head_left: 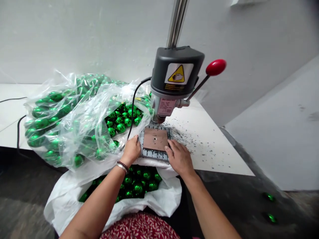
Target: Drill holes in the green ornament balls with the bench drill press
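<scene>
A small drill press (178, 71) stands on the white table, its bit over a brown square board (152, 134) with a hole near its middle. The board lies on the grey slotted base (154, 154). My left hand (132, 149) is at the left edge of the base, fingers together; what they grip, if anything, is hidden. At the board's right edge rests my right hand (179, 156), fingers stretched and thumb apart, holding nothing. Green shiny balls (121, 127) fill an open clear bag (84, 122) to the left of the press.
A white sack (169, 199) with green balls sits below the table's front edge, between my forearms. Dark shavings (199, 141) are scattered on the table (224, 159) to the right. The red-knobbed lever (216, 67) sticks out rightward. Two green balls (271, 218) lie on the floor.
</scene>
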